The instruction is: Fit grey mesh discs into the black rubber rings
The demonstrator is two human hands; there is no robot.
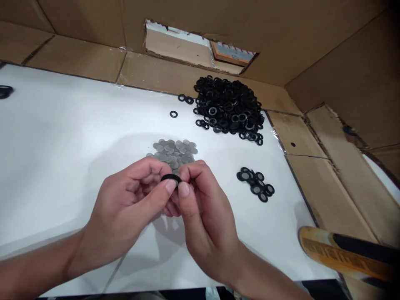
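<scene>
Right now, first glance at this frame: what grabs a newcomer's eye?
Probably the big heap of black rings at the far edge of the white surface, right of centre. Next, the black ring at the fingertips of the left hand and right hand, with grey discs piled just beyond.

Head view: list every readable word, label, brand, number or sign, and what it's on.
Readable text: none.
Yellow-orange and black rounded object at lower right: rows of marks that look like print, too blurred to read.
Held black round piece, loose pile of black rings, thin grey discs: no lettering I can make out.
Brown cardboard wall: no print visible.
</scene>
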